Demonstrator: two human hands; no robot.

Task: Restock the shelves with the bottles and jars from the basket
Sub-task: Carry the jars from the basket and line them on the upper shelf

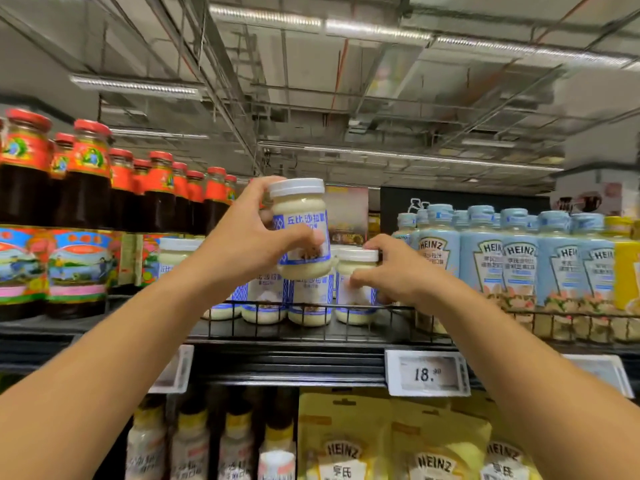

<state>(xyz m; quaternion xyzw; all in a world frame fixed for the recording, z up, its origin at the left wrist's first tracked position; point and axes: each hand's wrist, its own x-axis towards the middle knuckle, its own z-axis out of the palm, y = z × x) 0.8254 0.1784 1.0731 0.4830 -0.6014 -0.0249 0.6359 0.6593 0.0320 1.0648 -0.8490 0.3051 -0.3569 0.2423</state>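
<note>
Open air above the white-lidded jars (308, 299), dark sauce bottles (86, 174) left, Heinz bottles (519, 258) right, wire rail (398, 311) in front.

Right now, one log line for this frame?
left hand: holds raised jar | right hand: on shelved jar | shelf: jars behind wire rail

price tag (427, 373) reads 18 | ceiling light (135, 86) lit | ceiling duct (377, 31) overhead
</note>
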